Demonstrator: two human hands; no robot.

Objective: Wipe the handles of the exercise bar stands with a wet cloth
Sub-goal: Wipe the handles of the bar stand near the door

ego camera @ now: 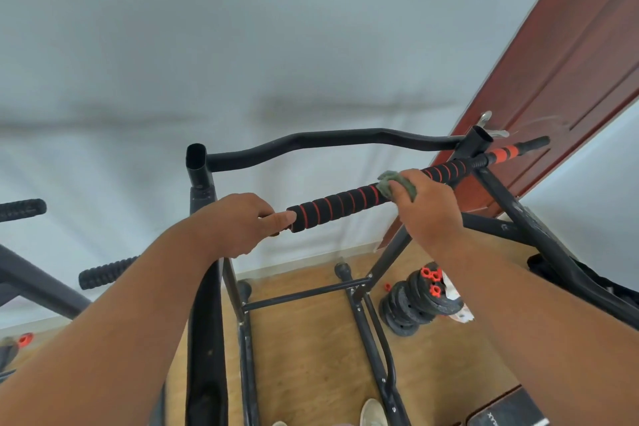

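Head view: right hand holds the cloth wrapped round the handle. Left hand grips its near end. The unwiped length runs leftward.

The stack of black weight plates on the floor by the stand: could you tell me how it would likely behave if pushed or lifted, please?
The weight plates look thick and solid, so probably heavy for their size and stiff. They lean in a tilted stack on the wooden floor, so a push might make the top ones slide off. Being round, a plate set on edge could roll.
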